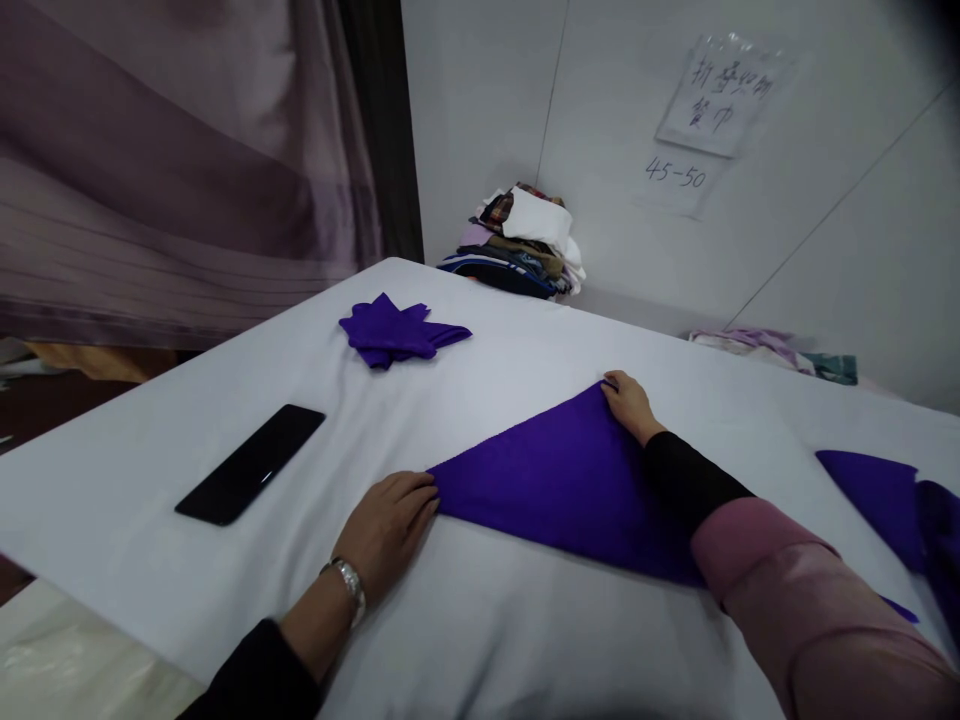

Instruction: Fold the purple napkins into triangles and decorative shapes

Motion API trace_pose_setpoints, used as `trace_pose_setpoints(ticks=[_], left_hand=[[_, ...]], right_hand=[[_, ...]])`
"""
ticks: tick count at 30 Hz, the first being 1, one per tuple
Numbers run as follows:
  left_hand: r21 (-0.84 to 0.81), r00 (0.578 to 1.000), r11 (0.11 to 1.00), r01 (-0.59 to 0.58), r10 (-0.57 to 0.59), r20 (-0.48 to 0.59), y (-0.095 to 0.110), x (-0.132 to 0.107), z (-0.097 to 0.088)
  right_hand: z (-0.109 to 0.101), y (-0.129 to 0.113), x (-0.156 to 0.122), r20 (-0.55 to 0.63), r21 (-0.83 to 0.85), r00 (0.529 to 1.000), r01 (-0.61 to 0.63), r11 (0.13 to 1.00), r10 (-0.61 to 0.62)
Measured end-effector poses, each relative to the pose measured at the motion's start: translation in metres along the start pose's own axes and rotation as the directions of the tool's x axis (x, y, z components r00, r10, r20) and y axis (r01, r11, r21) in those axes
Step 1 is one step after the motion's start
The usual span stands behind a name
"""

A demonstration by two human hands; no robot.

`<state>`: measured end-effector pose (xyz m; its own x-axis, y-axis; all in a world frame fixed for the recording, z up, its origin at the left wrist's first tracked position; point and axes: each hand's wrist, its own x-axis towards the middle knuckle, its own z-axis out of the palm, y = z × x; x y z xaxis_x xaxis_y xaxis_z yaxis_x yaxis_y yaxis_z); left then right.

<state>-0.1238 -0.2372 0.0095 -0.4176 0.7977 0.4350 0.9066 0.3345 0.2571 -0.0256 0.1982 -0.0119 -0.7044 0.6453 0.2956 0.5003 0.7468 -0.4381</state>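
L hand [390, 530] lies palm down, its fingers bent over the left corner of the purple cloth [532, 485]; can't tell if it's gripping or just pressing. R hand [630, 405] pinches the cloth's far corner btwn thumb & fingers. Cloth lies on the white table [525, 350], folded to a rough triangle. Far corner points away from the person, toward the wall [615, 90]; long axis runs from L hand down to the right, under the R forearm. That end is hidden by the black cuff [697, 485] & pink sleeve [810, 610].

Fabric's thin, matte & smooth, w/ straight edges; the table cover is softly wrinkled. Silver bracelet [351, 588] on L wrist, w/ a black sleeve [259, 675] below it, cut off at the bottom.

Left of L hand: a flat, glossy black phone [251, 465], set at a slant. Beyond it, a crumpled purple bundle [394, 330] w/ pointed ends. Far right, more purple fabric [870, 495], cut off by the frame edge; prob. more than one pc., hard to say.

Past the table's far edge, a pile of clothes [525, 240], mixed colors. Handwritten paper sheets [716, 95] on the wall; mauve curtain [150, 150] at upper left, hanging in folds.
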Motion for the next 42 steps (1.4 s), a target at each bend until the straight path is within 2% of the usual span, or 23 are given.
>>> trace_pose_setpoints(ticks=[5, 11, 14, 17, 20, 23, 26, 32, 34, 37, 42], left_hand=[[0.028, 0.997, 0.996, 0.083, -0.083, -0.009, -0.005, -0.001, -0.001], [0.067, 0.983, 0.981, 0.180, -0.178, -0.032, -0.013, -0.001, 0.002], [0.075, 0.977, 0.974, 0.214, -0.212, -0.024, -0.015, 0.001, 0.001], [0.084, 0.965, 0.962, 0.261, -0.262, 0.002, -0.017, 0.003, -0.001], [0.085, 0.956, 0.954, 0.286, -0.290, 0.040, -0.019, 0.006, -0.004], [0.054, 0.948, 0.949, 0.312, -0.314, 0.054, -0.019, 0.008, -0.007], [0.013, 0.940, 0.941, 0.339, -0.339, 0.045, -0.019, 0.009, -0.008], [0.025, 0.929, 0.931, 0.365, -0.365, 0.054, -0.021, 0.008, -0.008], [0.038, 0.930, 0.932, 0.362, -0.363, 0.055, -0.020, 0.009, -0.008], [0.046, 0.930, 0.931, 0.362, -0.364, 0.046, -0.018, 0.011, -0.010], [0.050, 0.927, 0.929, 0.367, -0.370, 0.067, -0.017, 0.013, -0.012]], right_hand=[[-0.006, 0.007, -0.014, 0.033, -0.005, 0.999, 0.024, 1.000, -0.024], [-0.028, 0.008, -0.036, 0.082, -0.012, 0.994, 0.080, 0.997, -0.078], [-0.040, -0.001, -0.063, 0.144, -0.017, 0.977, 0.161, 0.987, -0.157], [-0.047, -0.011, -0.099, 0.257, -0.026, 0.937, 0.252, 0.967, -0.237], [-0.050, -0.019, -0.131, 0.342, -0.017, 0.904, 0.279, 0.960, -0.257], [-0.053, -0.022, -0.147, 0.363, -0.014, 0.898, 0.271, 0.963, -0.247], [-0.056, -0.020, -0.152, 0.364, -0.022, 0.903, 0.253, 0.967, -0.228], [-0.058, -0.013, -0.140, 0.335, 0.005, 0.915, 0.237, 0.971, -0.225], [-0.061, -0.011, -0.123, 0.277, 0.013, 0.940, 0.202, 0.979, -0.198], [-0.064, -0.010, -0.086, 0.185, -0.004, 0.978, 0.094, 0.996, -0.092], [-0.052, -0.010, -0.032, 0.130, -0.058, 0.990, -0.053, 0.997, 0.060]])
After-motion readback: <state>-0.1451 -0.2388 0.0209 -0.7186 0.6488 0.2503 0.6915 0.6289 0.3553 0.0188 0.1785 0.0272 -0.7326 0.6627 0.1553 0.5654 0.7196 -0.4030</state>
